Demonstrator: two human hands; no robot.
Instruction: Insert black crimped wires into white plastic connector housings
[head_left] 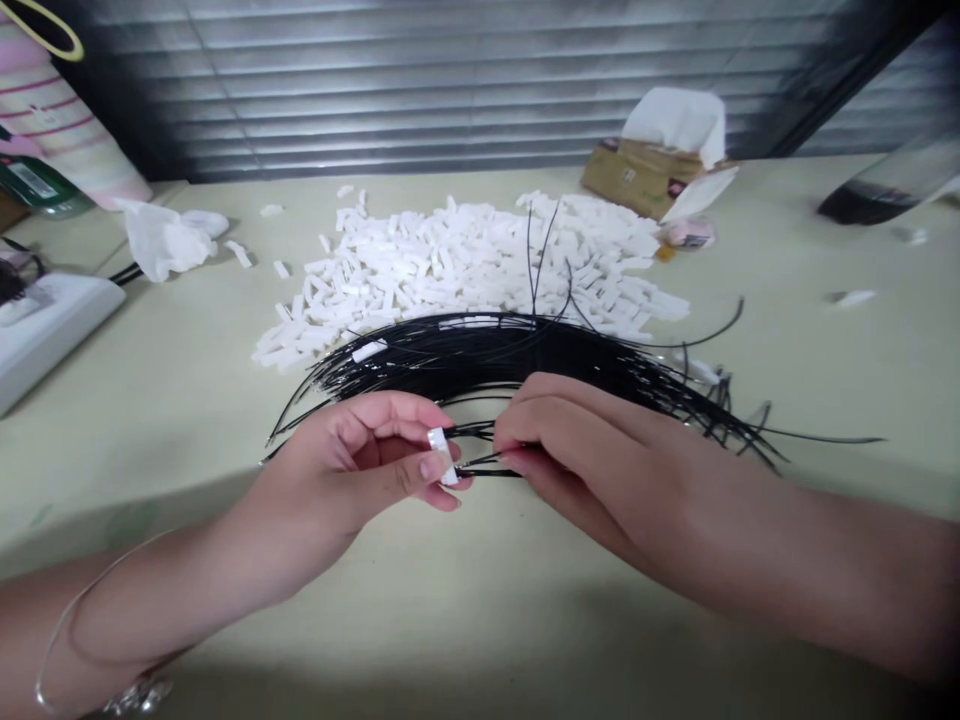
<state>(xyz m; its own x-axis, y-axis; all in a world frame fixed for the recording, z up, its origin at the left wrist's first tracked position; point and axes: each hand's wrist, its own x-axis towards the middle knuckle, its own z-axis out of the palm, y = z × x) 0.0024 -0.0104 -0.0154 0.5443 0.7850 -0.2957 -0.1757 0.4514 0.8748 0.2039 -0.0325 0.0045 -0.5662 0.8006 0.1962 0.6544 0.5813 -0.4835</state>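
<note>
My left hand (pixel 367 460) pinches a small white plastic connector (pixel 442 455) between thumb and fingers. Just to its right, my right hand (pixel 577 450) is closed on a thin black wire (pixel 480 462) whose end points into the connector. Behind both hands a thick curved bundle of black wires (pixel 525 355) lies on the pale green table (pixel 187 400). Further back is a large heap of white connectors (pixel 465 260).
A crumpled white tissue (pixel 165 238) lies at back left near a white device (pixel 45 325). A cardboard tissue box (pixel 656 165) stands at back right, with a dark object (pixel 862 203) beyond it. Closed blinds run behind the table.
</note>
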